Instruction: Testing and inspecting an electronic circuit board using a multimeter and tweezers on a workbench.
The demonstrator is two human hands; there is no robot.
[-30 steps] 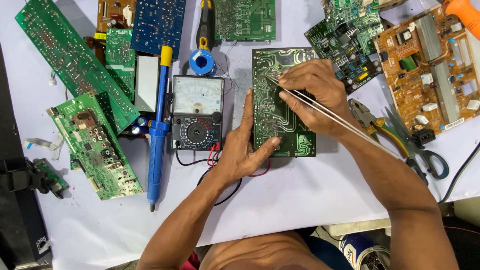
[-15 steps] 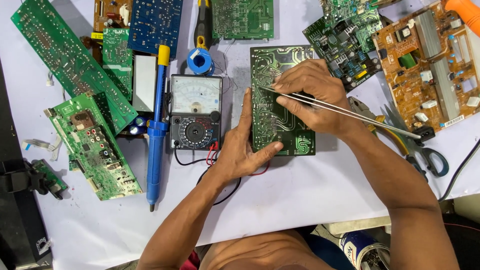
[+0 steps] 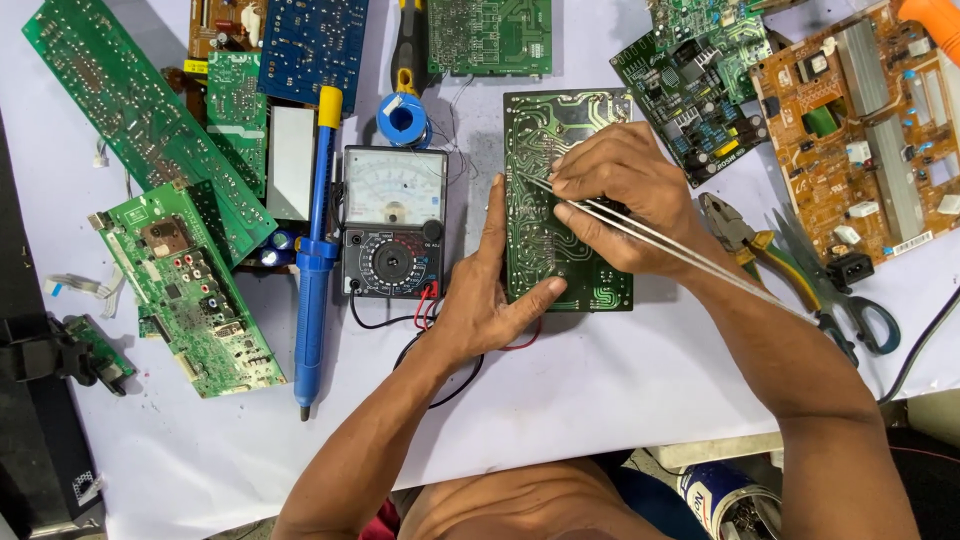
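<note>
A dark green circuit board point(image 3: 545, 250) lies solder side up in the middle of the white table. My left hand point(image 3: 482, 300) grips its left edge and lower corner, thumb pressed on the board. My right hand point(image 3: 625, 200) rests over the board's right half and pinches long metal tweezers point(image 3: 680, 250), whose tips touch the board near its upper middle. The tweezers' back end sticks out past my right forearm.
An analog multimeter point(image 3: 394, 220) with red and black leads sits left of the board, beside a blue desoldering pump point(image 3: 313, 260) and a solder spool point(image 3: 403, 118). Several other circuit boards point(image 3: 190, 280) ring the table point(image 3: 600, 400). Pliers point(image 3: 745, 240) and scissors point(image 3: 850, 300) lie to the right.
The camera view has shifted slightly. My right hand with the tweezers has moved a little on the board. My left hand keeps the same grip.
</note>
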